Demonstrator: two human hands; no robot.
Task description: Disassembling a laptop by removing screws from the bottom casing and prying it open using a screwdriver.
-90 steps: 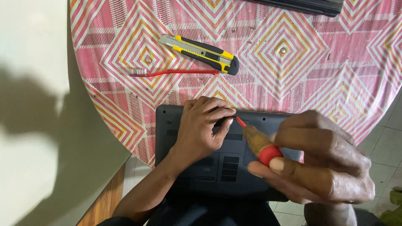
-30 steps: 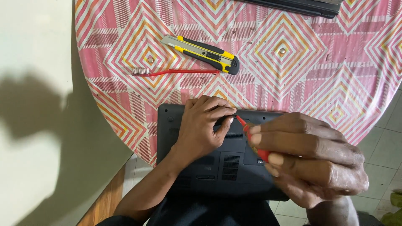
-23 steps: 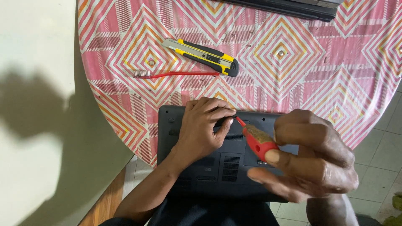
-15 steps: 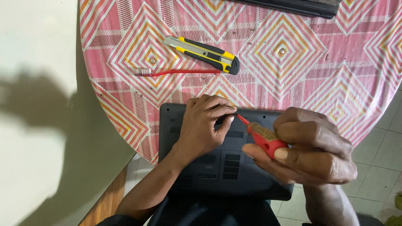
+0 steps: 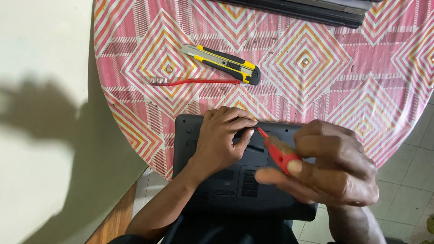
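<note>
Black plastic laptop: lies bottom side up, vent slots showing, at the near edge of a round table; its front part hangs past the table edge toward the person.
Table covering: pink cloth with white, yellow and red diamond patterns.
Left hand: rests flat on the upturned laptop near its far edge, fingers curled, fingertips touching the spot where the screwdriver tip meets the case.
Right hand: closed around the handle of a screwdriver, thumb and fingers wrapped tight; the hand is slightly blurred.
Screwdriver: red handle, thin shaft slanting toward the far left, tip pressed on the laptop's underside just beside the left fingertips.
Far from the hands: a yellow and black utility knife lies slantwise toward the table's far left part; just beside it, nearer the person, a red toothbrush lies flat, bristles pointing left.
Far edge of table: a dark flat device, partly out of view.
Surroundings: pale wall at left, tiled floor at right.
</note>
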